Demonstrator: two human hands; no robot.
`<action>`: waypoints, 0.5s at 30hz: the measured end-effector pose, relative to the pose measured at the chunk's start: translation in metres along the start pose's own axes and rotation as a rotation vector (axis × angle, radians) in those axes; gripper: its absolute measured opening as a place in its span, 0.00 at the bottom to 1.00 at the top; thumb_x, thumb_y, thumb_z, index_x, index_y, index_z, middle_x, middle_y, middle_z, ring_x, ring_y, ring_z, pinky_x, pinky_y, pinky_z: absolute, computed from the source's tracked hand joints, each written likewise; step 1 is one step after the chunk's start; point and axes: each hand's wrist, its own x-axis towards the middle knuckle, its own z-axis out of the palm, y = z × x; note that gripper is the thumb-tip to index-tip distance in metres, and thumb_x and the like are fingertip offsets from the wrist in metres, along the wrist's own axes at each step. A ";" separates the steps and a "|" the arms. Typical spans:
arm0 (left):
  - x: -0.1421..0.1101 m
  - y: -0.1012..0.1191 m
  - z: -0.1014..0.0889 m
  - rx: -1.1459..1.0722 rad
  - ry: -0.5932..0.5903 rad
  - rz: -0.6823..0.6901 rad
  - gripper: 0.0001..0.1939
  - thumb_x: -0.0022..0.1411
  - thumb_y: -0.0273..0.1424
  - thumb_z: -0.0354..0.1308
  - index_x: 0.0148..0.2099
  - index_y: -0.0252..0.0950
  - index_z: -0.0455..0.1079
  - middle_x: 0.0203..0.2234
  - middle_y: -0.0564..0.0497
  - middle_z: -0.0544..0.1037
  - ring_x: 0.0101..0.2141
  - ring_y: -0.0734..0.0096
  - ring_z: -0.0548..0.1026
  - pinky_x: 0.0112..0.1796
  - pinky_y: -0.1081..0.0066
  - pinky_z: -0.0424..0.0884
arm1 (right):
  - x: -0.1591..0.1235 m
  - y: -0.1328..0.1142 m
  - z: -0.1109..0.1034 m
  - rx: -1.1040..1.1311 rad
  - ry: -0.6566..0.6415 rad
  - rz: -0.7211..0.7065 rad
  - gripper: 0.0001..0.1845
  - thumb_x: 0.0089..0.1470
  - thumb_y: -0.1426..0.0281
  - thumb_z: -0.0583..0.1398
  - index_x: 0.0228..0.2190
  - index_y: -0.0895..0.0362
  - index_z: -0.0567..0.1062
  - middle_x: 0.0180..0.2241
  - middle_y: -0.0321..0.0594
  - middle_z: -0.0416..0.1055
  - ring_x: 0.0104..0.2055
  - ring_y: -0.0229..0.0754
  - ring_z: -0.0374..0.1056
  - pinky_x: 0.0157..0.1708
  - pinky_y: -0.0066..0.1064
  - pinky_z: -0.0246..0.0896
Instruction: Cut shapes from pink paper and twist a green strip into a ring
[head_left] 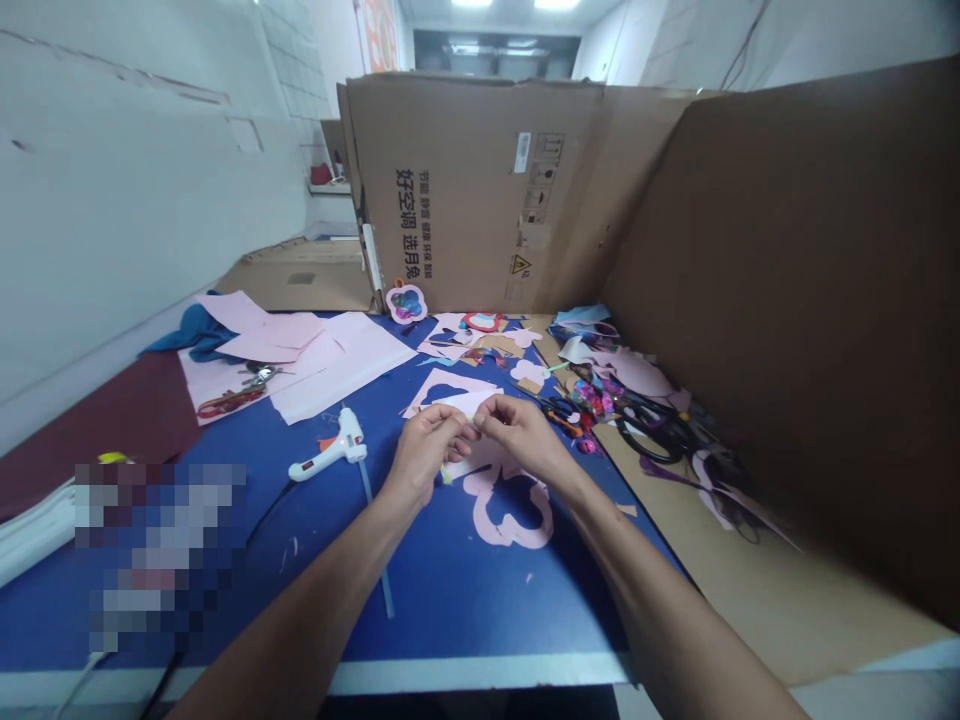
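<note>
Left hand (pixel 424 452) and right hand (pixel 521 435) pinch narrow on pale paper scrap (pixel 471 425) above blue table (pixel 450 600); cardboard box (pixel 480 190) beyond table reads 好空调 选月兔.

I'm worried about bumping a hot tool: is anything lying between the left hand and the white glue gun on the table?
Nothing visible does: only the bare blue tabletop separates the left hand from the white glue gun. A clear glue stick runs from near the gun toward the person, off that line.
</note>
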 end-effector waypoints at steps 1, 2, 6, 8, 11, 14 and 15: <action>-0.001 0.000 0.001 -0.003 0.003 -0.006 0.10 0.54 0.37 0.67 0.33 0.36 0.74 0.28 0.47 0.83 0.22 0.75 0.75 0.26 0.75 0.67 | 0.000 0.001 0.000 0.005 0.009 0.000 0.12 0.58 0.61 0.62 0.28 0.55 0.74 0.27 0.34 0.71 0.29 0.39 0.62 0.32 0.31 0.56; -0.001 0.001 0.001 -0.007 0.005 -0.014 0.10 0.53 0.37 0.67 0.33 0.36 0.73 0.28 0.47 0.83 0.21 0.75 0.75 0.25 0.75 0.67 | 0.000 0.001 0.001 0.010 0.021 0.001 0.12 0.58 0.61 0.62 0.28 0.55 0.73 0.26 0.34 0.71 0.29 0.39 0.61 0.32 0.31 0.55; -0.002 0.001 0.004 -0.032 0.024 -0.030 0.11 0.52 0.37 0.67 0.32 0.36 0.72 0.26 0.48 0.82 0.20 0.76 0.74 0.24 0.75 0.65 | 0.000 0.003 0.001 0.024 0.029 0.000 0.11 0.59 0.61 0.62 0.28 0.55 0.73 0.26 0.34 0.71 0.29 0.38 0.62 0.32 0.31 0.56; -0.002 -0.001 0.004 -0.035 0.033 -0.024 0.10 0.52 0.36 0.67 0.32 0.36 0.72 0.26 0.49 0.82 0.20 0.76 0.74 0.24 0.76 0.65 | 0.000 0.003 0.002 0.033 -0.004 0.003 0.11 0.60 0.61 0.62 0.30 0.55 0.74 0.28 0.35 0.74 0.31 0.39 0.66 0.34 0.31 0.58; -0.002 -0.003 0.005 -0.026 0.023 -0.016 0.09 0.51 0.36 0.67 0.31 0.37 0.73 0.25 0.49 0.81 0.20 0.75 0.74 0.24 0.75 0.66 | -0.001 0.003 0.005 0.054 -0.016 0.007 0.12 0.59 0.61 0.63 0.29 0.55 0.74 0.28 0.36 0.75 0.32 0.40 0.68 0.35 0.31 0.60; -0.002 -0.005 0.007 -0.020 0.003 -0.019 0.09 0.50 0.35 0.67 0.30 0.37 0.73 0.24 0.50 0.81 0.20 0.75 0.73 0.24 0.75 0.68 | -0.001 0.005 0.007 0.070 0.022 0.018 0.11 0.58 0.62 0.62 0.28 0.55 0.73 0.25 0.34 0.72 0.29 0.40 0.67 0.32 0.30 0.58; -0.002 -0.005 0.007 -0.023 0.000 -0.024 0.09 0.50 0.35 0.67 0.30 0.37 0.73 0.24 0.50 0.81 0.20 0.74 0.74 0.24 0.74 0.68 | -0.001 0.005 0.007 0.079 0.021 0.028 0.11 0.58 0.62 0.63 0.28 0.55 0.73 0.25 0.34 0.72 0.29 0.39 0.66 0.32 0.30 0.58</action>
